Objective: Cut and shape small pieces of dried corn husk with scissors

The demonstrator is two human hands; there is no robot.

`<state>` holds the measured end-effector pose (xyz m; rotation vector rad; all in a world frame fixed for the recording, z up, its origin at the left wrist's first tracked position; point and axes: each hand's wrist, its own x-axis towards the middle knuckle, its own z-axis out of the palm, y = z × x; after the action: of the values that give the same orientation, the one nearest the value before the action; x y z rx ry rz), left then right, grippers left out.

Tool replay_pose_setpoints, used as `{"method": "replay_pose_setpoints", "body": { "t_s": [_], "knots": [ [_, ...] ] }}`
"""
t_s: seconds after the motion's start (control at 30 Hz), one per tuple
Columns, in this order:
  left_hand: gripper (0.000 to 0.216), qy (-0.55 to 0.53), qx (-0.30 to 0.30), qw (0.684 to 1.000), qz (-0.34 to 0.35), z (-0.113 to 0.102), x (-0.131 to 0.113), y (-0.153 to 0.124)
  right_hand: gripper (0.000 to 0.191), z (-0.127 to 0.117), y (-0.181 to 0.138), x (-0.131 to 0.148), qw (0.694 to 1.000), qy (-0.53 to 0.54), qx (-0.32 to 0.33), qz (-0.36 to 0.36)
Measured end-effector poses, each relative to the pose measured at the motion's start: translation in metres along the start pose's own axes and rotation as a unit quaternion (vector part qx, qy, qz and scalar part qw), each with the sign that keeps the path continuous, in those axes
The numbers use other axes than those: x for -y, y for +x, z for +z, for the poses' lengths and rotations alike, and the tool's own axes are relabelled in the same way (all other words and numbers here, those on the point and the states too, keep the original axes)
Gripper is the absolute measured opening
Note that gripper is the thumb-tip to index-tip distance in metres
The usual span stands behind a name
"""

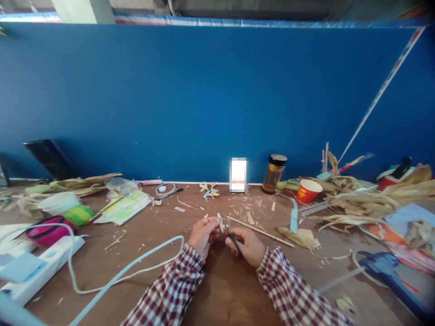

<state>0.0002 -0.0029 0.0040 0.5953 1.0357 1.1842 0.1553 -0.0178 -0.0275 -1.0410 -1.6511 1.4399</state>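
My left hand point(204, 233) is closed, pinching a small pale piece of corn husk point(221, 224) between thumb and fingertips. Beside it, my right hand point(249, 244) is wrapped round dark scissors point(234, 242), with their tip against or very near the husk piece. Fingers cover much of the scissors, so I cannot tell how far the blades are apart. Just past the hands, a thin wooden stick point(261, 231) lies slantwise among pale scraps. Farther back is a small husk figure point(209, 191) with several points.
To the right are dried husks point(367, 203), a red paper cup point(309, 191), a dark-lidded jar point(273, 176) and a blue glue gun point(390, 271). A white cable point(136, 260) loops from the power strip point(47, 269) at left. A blue partition point(190, 99) stands behind the table.
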Motion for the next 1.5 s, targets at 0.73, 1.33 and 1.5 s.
{"method": "replay_pose_setpoints", "body": {
  "t_s": [0.73,1.33,1.5],
  "knots": [
    [0.012,-0.002,0.003,1.0,-0.006,0.0019,-0.0016,-0.0035,0.033,0.0024,-0.0006,0.0019,0.999,-0.025,-0.029,0.0],
    [0.011,-0.002,-0.007,1.0,-0.013,0.0005,0.0004,-0.0001,0.034,0.0028,-0.0004,0.0051,0.999,-0.019,-0.024,0.01],
    [0.012,-0.003,-0.012,1.0,-0.014,0.0005,-0.0002,-0.0001,0.033,0.0032,-0.0003,0.0034,0.999,-0.036,-0.039,0.003]
  ]
}}
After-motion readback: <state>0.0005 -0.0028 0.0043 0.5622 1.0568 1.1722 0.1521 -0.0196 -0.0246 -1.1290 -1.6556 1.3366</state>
